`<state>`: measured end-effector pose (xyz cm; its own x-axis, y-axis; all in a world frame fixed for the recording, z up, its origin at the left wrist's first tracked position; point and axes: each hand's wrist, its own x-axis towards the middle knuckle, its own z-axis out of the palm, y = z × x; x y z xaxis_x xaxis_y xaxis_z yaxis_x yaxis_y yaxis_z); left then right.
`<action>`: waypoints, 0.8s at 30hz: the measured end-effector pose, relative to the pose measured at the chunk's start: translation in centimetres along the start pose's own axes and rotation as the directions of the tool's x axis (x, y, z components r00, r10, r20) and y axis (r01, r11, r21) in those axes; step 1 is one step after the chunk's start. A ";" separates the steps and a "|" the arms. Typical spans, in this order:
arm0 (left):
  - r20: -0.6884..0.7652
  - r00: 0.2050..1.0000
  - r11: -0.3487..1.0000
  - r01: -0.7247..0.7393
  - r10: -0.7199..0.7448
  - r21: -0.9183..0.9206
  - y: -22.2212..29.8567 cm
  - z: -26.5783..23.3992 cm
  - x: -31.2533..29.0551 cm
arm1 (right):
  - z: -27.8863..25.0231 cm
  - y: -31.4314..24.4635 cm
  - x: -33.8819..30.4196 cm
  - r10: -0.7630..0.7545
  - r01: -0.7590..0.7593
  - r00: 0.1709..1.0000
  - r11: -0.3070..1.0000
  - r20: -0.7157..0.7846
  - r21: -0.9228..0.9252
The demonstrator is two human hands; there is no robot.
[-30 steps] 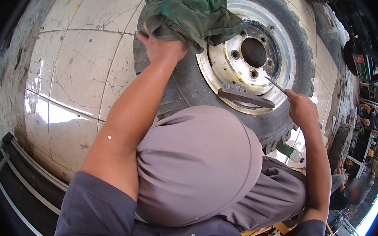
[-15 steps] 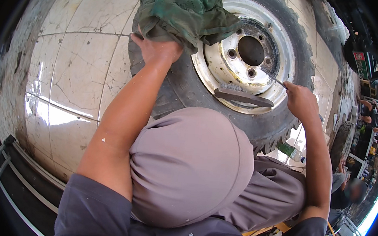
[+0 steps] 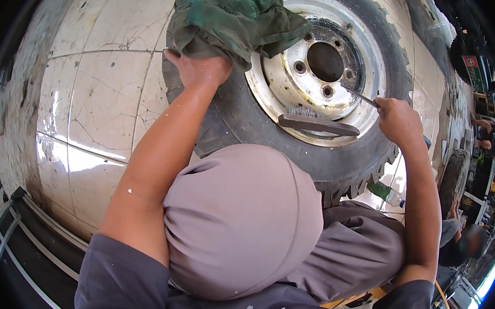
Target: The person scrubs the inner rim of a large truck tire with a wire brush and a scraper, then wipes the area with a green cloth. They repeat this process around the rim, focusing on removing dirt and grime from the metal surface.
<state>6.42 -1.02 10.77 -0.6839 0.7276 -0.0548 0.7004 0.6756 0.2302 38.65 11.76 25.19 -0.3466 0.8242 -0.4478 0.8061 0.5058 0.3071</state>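
A wheel lies flat before me, its black chunky-treaded tire (image 3: 227, 116) around a worn, paint-chipped white rim (image 3: 272, 84). My left hand (image 3: 199, 71) is at the tire's left side with a bunched dark green cloth (image 3: 228, 21); the cloth hides most of its fingers, and the thumb sticks out. My right hand (image 3: 402, 122) is closed round a screwdriver (image 3: 361, 97), its thin metal shaft pointing left at the rim's centre plate, near a bolt hole. A wire brush (image 3: 318, 125) with a dark handle rests across the near part of the rim, bristles facing away from me.
Cracked white floor tiles (image 3: 106, 87) lie to the left. A green-labelled plastic bottle (image 3: 385, 193) lies by my right knee. A metal frame (image 3: 10, 218) stands at the lower left. Another tire (image 3: 454, 175) and a seated person (image 3: 462, 244) are at the far right.
My left hand and the cloth have shifted slightly left. The right hand has moved a little right and up with the screwdriver, whose tip stays at the centre plate. The brush still rests on the rim.
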 end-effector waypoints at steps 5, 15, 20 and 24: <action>-0.056 0.998 0.996 -0.004 0.009 0.086 -0.1 0.4 0.1 | 0.2 0.0 0.1 0.056 -0.057 0.998 0.998 -0.020 -0.027; 0.049 0.999 0.996 0.017 -0.022 0.093 -0.2 0.1 0.2 | 0.1 -0.1 0.4 0.045 -0.045 0.999 0.998 -0.005 0.044; 0.007 1.000 0.995 0.008 -0.009 0.103 0.0 0.0 0.2 | -0.4 -0.4 1.0 0.060 -0.057 0.996 0.997 0.064 -0.046; 0.069 0.997 0.997 0.010 -0.016 0.083 0.0 -0.1 0.3 | -0.4 0.1 0.9 0.030 -0.030 0.999 0.997 -0.009 0.069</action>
<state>6.22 -0.77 10.85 -0.6790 0.7233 -0.1254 0.7080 0.6904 0.1487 38.23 12.65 25.20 -0.3266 0.8415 -0.4304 0.8472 0.4625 0.2614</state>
